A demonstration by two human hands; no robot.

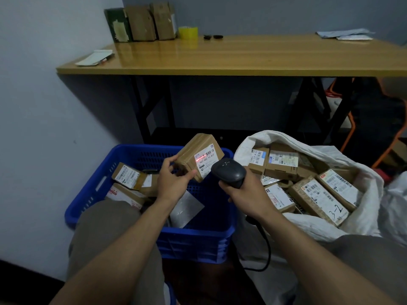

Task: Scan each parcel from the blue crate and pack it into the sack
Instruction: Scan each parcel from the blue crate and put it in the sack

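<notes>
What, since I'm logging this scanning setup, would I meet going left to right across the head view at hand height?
The blue crate, its left wall → left hand → held parcel → scanner → white sack.

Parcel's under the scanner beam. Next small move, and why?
Probably swing the left hand rightward and drop the parcel into the sack. The scanner in the right hand throws its red line on the label, and the sack stands open beside the blue crate.
</notes>
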